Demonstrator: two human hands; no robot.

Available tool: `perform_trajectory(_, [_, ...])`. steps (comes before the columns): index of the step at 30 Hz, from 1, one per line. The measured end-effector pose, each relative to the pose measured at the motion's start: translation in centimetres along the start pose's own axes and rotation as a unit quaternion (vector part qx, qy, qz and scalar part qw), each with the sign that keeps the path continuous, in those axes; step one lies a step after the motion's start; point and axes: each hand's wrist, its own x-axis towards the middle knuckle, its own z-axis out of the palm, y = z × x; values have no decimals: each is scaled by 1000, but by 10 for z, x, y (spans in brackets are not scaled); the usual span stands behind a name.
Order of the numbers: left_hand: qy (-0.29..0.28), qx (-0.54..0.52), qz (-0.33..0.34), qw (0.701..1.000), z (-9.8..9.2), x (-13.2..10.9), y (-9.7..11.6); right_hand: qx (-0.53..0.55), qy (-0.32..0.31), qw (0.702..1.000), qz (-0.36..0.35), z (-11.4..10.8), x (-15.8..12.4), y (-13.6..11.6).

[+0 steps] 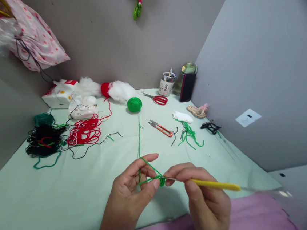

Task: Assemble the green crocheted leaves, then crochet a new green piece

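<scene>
My right hand (pixel 203 201) grips a crochet hook with a yellow handle (pixel 215 185); its metal tip sits in a small green crochet piece (pixel 162 180). My left hand (pixel 131 192) pinches that piece between thumb and fingers. Green yarn (pixel 138 138) wraps over my left index finger and runs up the table to a green yarn ball (pixel 134 104).
On the pale green table (pixel 28 201) lie red-handled scissors (pixel 157 99), orange snips (pixel 159 128), green yarn scraps (pixel 190 135), tangled red yarn (pixel 85 133), black yarn (pixel 43 141), white stuffing (pixel 120 91), a cup (pixel 166 83) and a dark bottle (pixel 187 84). Grey walls enclose the corner.
</scene>
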Motion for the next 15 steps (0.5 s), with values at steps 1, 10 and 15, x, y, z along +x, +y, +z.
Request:
perform_trajectory(1, [4,14,7,1000,0,1,-2,-38,-10,999,-31,-1,-2,-1])
perform_trajectory(10, [71,90,75,991,1,-4,-8,-175,-44,974,-137,-1,1,-2])
perform_trajectory(15, [-10,-64,-27,998,4,-2,-6,-315,-21,935,-159,8,-14,5])
